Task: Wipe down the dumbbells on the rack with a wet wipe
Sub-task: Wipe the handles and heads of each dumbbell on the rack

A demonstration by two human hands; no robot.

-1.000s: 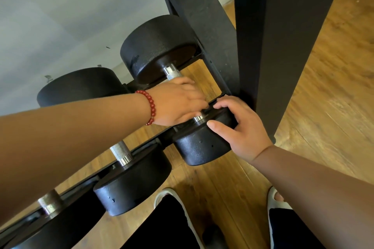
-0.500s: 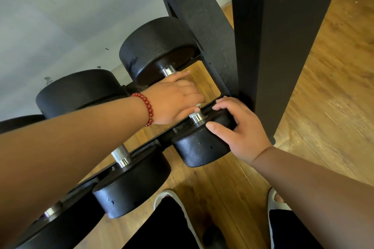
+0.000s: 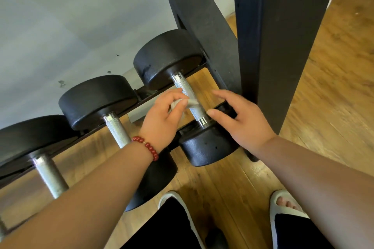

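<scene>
No lettering, number, brand or sign that I can read from here stands on the dumbbells (image 3: pixel 168 60) or the rack (image 3: pixel 273 46). The few tiny marks on the near end of the rightmost dumbbell are too small to tell.

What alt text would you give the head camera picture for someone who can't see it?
A person's left hand pinches a wet wipe against the metal handle of the rightmost dumbbell on a black rack, while the open right hand hovers beside it. Two more dumbbells sit to the left.
</scene>
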